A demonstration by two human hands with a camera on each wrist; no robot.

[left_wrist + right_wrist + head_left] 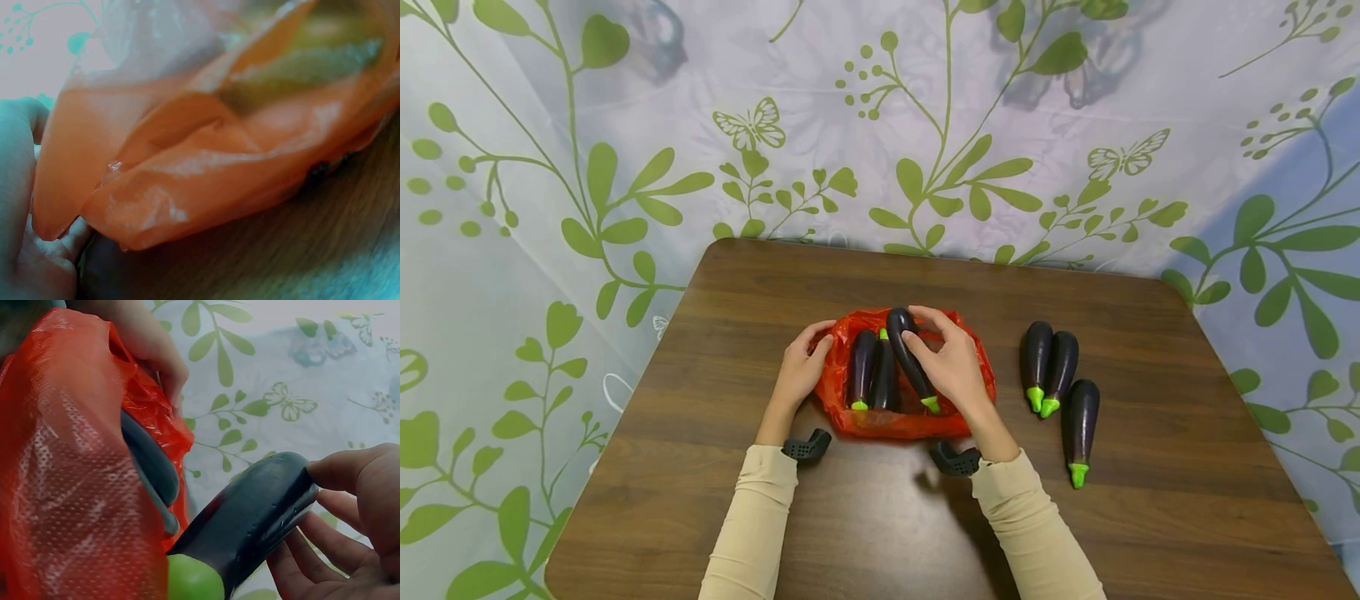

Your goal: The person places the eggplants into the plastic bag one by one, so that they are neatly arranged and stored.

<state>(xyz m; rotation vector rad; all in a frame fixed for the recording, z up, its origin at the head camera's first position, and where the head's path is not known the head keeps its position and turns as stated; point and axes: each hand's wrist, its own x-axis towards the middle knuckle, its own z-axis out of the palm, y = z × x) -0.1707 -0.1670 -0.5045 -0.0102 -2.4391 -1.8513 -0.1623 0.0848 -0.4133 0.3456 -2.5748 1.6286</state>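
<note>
A dark purple eggplant [907, 354] with a bright green stem is in my right hand [957, 365], gripped between thumb and fingers over the open red plastic bag [887, 427]. Its stem end points down toward me, as the right wrist view also shows. My left hand [799, 372] holds the bag's left edge, the film [69, 169] lying between thumb and fingers. Inside the bag, two more eggplants [861, 367] lie side by side, one with its green end toward me and the other with it away.
On the brown wooden table [880, 517], three eggplants [1081, 425] lie to the right of the bag, green ends toward me. A cloth with green leaves and butterflies [820, 167] hangs behind the table. Each wrist carries a black camera mount [807, 447].
</note>
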